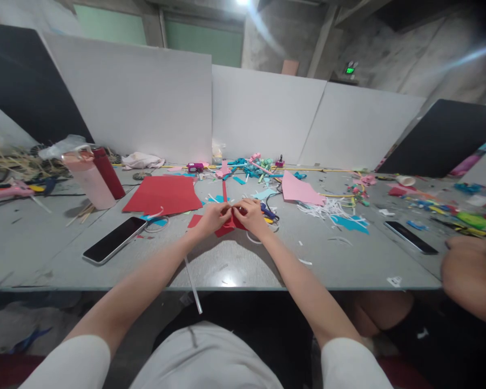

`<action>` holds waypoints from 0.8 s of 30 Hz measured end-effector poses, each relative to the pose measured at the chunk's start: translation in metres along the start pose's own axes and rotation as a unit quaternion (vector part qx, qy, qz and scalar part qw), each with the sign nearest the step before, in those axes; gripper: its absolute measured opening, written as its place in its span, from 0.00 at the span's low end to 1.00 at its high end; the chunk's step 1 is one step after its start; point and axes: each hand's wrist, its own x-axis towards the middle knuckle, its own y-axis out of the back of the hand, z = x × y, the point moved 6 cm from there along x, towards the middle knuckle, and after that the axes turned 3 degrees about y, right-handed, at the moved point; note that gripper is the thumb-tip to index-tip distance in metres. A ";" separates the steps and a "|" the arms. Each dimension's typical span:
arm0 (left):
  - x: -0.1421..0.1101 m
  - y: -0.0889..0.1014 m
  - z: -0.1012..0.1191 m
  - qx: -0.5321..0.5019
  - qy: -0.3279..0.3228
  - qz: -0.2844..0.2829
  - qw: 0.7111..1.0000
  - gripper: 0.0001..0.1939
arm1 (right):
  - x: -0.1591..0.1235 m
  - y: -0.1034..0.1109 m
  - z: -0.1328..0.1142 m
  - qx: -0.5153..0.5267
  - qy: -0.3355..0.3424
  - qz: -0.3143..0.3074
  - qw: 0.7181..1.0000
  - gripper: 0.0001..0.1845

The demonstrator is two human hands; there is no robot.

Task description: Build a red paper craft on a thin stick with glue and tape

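Head view: left hand [217, 217] and right hand [250, 215] pinch red paper [230, 220] between fingertips at image centre. Material thin, matte, strip-like with folded pieces; long axis runs away from wearer, strip pointing to 12 o'clock. Red sheet [162, 195], flat, angular, lies at 10 o'clock.

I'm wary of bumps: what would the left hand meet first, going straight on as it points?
The right hand, most likely: its fingertips are just ahead of the left hand, though depth is unclear.
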 end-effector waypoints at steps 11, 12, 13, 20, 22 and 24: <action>0.001 0.001 0.002 -0.013 0.024 0.019 0.999 0.10 | 0.002 0.005 0.008 0.009 -0.026 0.036 0.999 0.06; 0.001 0.001 0.001 -0.015 0.027 0.024 0.999 0.10 | 0.002 0.005 0.009 0.011 -0.032 0.042 0.999 0.05; 0.001 0.002 0.000 -0.018 0.032 0.030 0.999 0.10 | 0.002 0.006 0.010 0.013 -0.038 0.049 0.998 0.05; 0.003 0.011 -0.018 -0.039 0.097 0.107 0.989 0.13 | 0.004 0.023 0.033 0.048 -0.093 0.121 0.987 0.06; 0.004 0.016 -0.025 -0.044 0.123 0.139 0.982 0.13 | 0.003 0.034 0.044 0.051 -0.111 0.160 0.979 0.06; 0.005 0.019 -0.031 -0.053 0.140 0.158 0.976 0.14 | 0.001 0.044 0.055 0.054 -0.128 0.200 0.970 0.06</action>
